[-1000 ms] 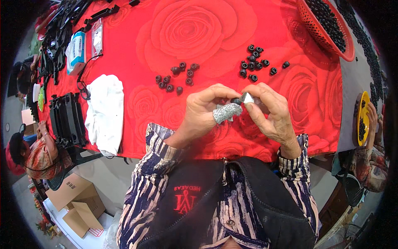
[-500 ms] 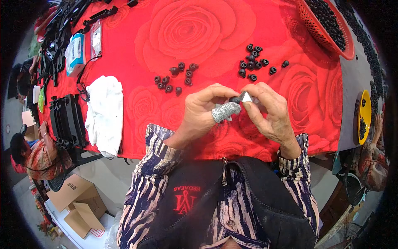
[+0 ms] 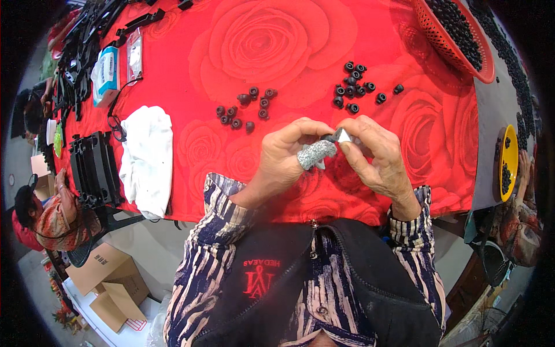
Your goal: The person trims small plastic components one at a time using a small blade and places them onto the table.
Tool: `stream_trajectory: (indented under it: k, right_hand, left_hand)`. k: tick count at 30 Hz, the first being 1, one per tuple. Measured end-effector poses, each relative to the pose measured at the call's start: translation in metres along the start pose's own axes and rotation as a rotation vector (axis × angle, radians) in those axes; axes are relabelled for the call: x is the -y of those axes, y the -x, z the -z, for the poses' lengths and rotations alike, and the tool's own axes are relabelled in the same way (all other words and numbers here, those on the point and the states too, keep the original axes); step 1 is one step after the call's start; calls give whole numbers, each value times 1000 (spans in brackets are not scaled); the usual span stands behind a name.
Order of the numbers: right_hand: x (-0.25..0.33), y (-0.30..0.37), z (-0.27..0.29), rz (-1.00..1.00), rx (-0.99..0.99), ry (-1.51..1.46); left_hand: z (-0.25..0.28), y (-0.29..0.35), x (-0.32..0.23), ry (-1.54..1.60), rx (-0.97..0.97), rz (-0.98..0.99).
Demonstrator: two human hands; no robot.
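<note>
In front of my chest, above the red cloth, both hands meet fingertip to fingertip. My left hand (image 3: 278, 155) is closed on a small black part (image 3: 328, 138), mostly hidden by the fingers. A speckled grey wrap (image 3: 315, 154) covers one of its fingers. My right hand (image 3: 378, 155) pinches a small pale, pointed blade-like piece (image 3: 344, 136) against the black part; its exact kind is unclear. Beyond the left hand lies a loose group of small black round plastic parts (image 3: 236, 124). A second group of such parts (image 3: 350, 91) lies beyond the right hand.
A red basket (image 3: 425, 34) full of black parts stands far right; a yellow tray (image 3: 511, 147) lies near a person's hand. At left are a white cloth (image 3: 147, 162), black bars (image 3: 95, 170), a tissue pack (image 3: 106, 75) and another person. Cardboard boxes (image 3: 104, 269) sit lower left.
My left hand has shifted very slightly to the right. Both hands keep the same grip, and the parts on the table have not moved.
</note>
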State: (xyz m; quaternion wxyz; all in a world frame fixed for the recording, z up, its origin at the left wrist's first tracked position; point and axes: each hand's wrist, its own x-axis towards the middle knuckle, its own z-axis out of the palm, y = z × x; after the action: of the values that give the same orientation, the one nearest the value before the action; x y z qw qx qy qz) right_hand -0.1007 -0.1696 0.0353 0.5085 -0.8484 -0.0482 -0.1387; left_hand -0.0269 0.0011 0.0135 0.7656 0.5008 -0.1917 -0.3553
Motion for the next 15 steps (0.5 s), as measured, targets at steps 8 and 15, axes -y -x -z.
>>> stream_trajectory:
  k: [8,15]
  right_hand:
    - [-5,0,-1,11,15,36]
    - [0,0,-3,-75,34,-50]
  left_hand:
    - [-1,0,5,39,-76,54]
    - [2,-2,1,12,-73,65]
